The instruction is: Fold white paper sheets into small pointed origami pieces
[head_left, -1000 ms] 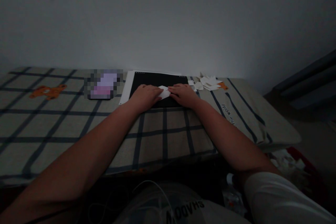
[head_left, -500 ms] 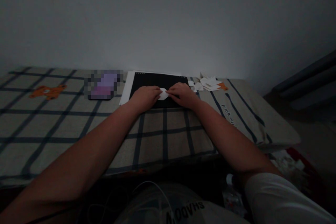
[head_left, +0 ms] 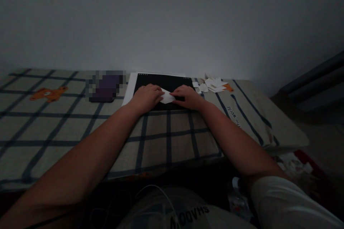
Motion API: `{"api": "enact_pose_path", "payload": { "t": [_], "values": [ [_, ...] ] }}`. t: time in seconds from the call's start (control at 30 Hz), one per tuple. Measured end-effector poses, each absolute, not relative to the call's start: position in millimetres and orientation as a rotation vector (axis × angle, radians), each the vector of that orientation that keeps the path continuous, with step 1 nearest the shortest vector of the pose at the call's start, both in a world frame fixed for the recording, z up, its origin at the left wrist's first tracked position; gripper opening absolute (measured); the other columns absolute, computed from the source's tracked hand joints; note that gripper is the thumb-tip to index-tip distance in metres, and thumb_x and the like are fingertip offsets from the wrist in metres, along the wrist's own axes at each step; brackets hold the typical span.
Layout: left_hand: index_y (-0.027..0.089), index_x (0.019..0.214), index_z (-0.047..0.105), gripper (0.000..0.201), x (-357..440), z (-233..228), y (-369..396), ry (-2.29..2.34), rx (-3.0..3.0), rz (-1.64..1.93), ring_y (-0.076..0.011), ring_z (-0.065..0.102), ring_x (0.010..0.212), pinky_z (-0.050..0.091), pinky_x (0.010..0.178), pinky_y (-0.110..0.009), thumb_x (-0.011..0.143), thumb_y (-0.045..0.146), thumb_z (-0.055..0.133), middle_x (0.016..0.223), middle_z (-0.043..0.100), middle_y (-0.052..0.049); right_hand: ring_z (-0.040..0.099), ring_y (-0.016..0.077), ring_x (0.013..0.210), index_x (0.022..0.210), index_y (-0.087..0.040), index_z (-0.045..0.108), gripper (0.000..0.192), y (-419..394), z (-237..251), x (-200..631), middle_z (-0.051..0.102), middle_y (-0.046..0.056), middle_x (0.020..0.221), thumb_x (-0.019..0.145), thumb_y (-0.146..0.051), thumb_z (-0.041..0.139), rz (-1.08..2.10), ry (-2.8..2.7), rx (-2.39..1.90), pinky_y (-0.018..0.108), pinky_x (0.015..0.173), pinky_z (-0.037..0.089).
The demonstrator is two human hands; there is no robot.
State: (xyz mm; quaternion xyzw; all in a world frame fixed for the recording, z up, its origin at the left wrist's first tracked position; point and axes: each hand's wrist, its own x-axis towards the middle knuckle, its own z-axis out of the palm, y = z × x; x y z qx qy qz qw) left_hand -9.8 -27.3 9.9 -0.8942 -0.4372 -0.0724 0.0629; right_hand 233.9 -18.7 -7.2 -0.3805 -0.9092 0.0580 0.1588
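Note:
A small white piece of folded paper (head_left: 167,97) lies over a black flat sheet or board (head_left: 161,79) on the table. My left hand (head_left: 148,97) grips its left side, the fingers bent over the edge. At the opposite side, my right hand (head_left: 187,96) pinches the paper's right corner between thumb and fingers. Parts of the paper are hidden beneath the fingers. White sheets (head_left: 129,89) show under the black one along its left side.
A phone (head_left: 106,87), blurred by pixels, lies left. White paper pieces (head_left: 215,84) are heaped to the right. A checked cloth (head_left: 80,128) covers the table, against a wall (head_left: 166,21). Below stand a plastic bottle (head_left: 238,200) and a red container (head_left: 318,171) with paper scraps.
More of the white paper shows between my hands, and its outline is more pointed. My left hand has shifted slightly left and up. The phone's screen has dimmed.

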Motion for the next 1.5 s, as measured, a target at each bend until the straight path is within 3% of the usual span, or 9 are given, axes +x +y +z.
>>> {"api": "enact_pose_path", "payload": {
  "t": [0.1,0.23,0.43,0.57,1.1,1.33,1.5],
  "values": [
    [0.024,0.139,0.061,0.046,-9.2,10.5,-30.3,-1.435,-2.606,-0.273,-0.0308,0.047,0.136,0.037,0.11,-0.047,0.1,0.042,0.044,0.15,0.053,-0.009,0.057,0.0249,0.113,0.128,-0.022,0.07,0.038,-16.5,-12.0,233.2,0.068,0.011,0.124,0.094,-0.036,0.061,0.177,-2.573,-1.071,0.04,0.095,0.041],
    [0.025,0.152,0.046,0.064,-17.1,11.2,-28.0,-1.84,-2.296,-0.361,-0.0402,0.03,0.147,0.02,0.117,-0.065,0.098,0.058,0.04,0.163,0.035,-0.013,0.059,0.0259,0.108,0.124,-0.021,0.072,0.035,-12.6,-18.4,233.9,0.069,0.012,0.12,0.092,-0.034,0.066,0.18,-2.533,-1.043,0.04,0.091,0.042],
    [0.024,0.156,0.039,0.084,-43.0,13.4,-11.2,-2.145,-2.15,-0.29,-0.0506,0.025,0.146,0.025,0.108,-0.077,0.09,0.075,0.037,0.164,0.031,-0.018,0.058,0.0256,0.107,0.122,-0.024,0.073,0.032,-11.3,-20.4,234.9,0.069,0.01,0.121,0.092,-0.034,0.066,0.164,-2.525,-1.028,0.04,0.089,0.042],
    [0.024,0.155,0.04,0.086,-48.7,12.8,-6.2,-2.186,-2.184,-0.26,-0.0515,0.027,0.145,0.032,0.103,-0.077,0.088,0.078,0.034,0.163,0.031,-0.019,0.057,0.0252,0.108,0.122,-0.023,0.073,0.033,-11.9,-19.6,234.6,0.069,0.011,0.121,0.092,-0.034,0.066,0.173,-2.531,-1.03,0.04,0.089,0.042],
    [0.024,0.147,0.051,0.068,-57.8,6.1,6.6,-2.048,-2.183,-0.589,-0.0434,0.037,0.141,0.028,0.111,-0.07,0.092,0.063,0.045,0.155,0.046,-0.015,0.058,0.0255,0.104,0.12,-0.022,0.074,0.031,-10.4,-20.8,233.7,0.069,0.012,0.116,0.091,-0.031,0.067,0.166,-2.517,-0.976,0.042,0.09,0.045],
    [0.015,0.123,0.071,0.05,-37.2,7.9,-2.6,-1.457,-2.633,-0.693,-0.0304,0.053,0.127,0.04,0.11,-0.045,0.098,0.048,0.043,0.133,0.064,-0.014,0.057,0.025,0.101,0.116,-0.021,0.076,0.03,-12.1,-19.7,230.7,0.069,0.011,0.11,0.09,-0.037,0.069,0.168,-2.503,-0.977,0.04,0.089,0.045],
    [0.019,0.13,0.068,0.049,-21.6,4.1,-11.4,-1.25,-2.833,-0.513,-0.0305,0.057,0.121,0.044,0.104,-0.047,0.098,0.049,0.045,0.131,0.067,-0.01,0.057,0.0252,0.1,0.115,-0.019,0.076,0.035,-16.5,-16.8,227.7,0.068,0.012,0.109,0.09,-0.042,0.07,0.168,-2.51,-0.944,0.041,0.088,0.045]
  ]
}}
